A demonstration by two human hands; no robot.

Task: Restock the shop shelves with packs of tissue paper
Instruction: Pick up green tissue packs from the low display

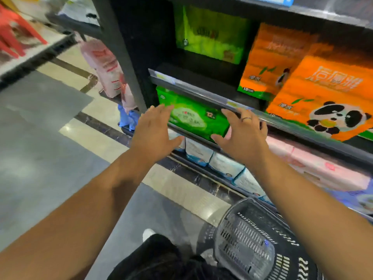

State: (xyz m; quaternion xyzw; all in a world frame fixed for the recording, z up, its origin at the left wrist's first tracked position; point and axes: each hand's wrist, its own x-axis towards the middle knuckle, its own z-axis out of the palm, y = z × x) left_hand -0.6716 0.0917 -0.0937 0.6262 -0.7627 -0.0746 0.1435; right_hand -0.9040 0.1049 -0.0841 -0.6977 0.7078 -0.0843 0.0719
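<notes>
I have both hands out in front of the shelving, fingers straight and spread, holding nothing. My left hand [155, 130] is at the left end of the green tissue pack [193, 118] and my right hand [242, 134], with a ring [246, 118] on one finger, is at its right end. Whether either palm actually touches the wrapper I cannot tell. The pack lies on its side on the second shelf, tucked just under the grey shelf rail [191, 91], at the left end of the unit beside the dark upright post [121, 57].

On the shelf above, an orange panda pack [327, 102] stands near on the right, a second orange pack [272, 63] behind it, and a lime-green pack [210, 35] far back on the left. Below my hands sit white-and-blue packs [224, 164], with pink packs [314, 164] to their right. A black plastic basket [252, 239] rests near me on the right. Far left, beyond the post, a pink pack [105, 67] stands on end.
</notes>
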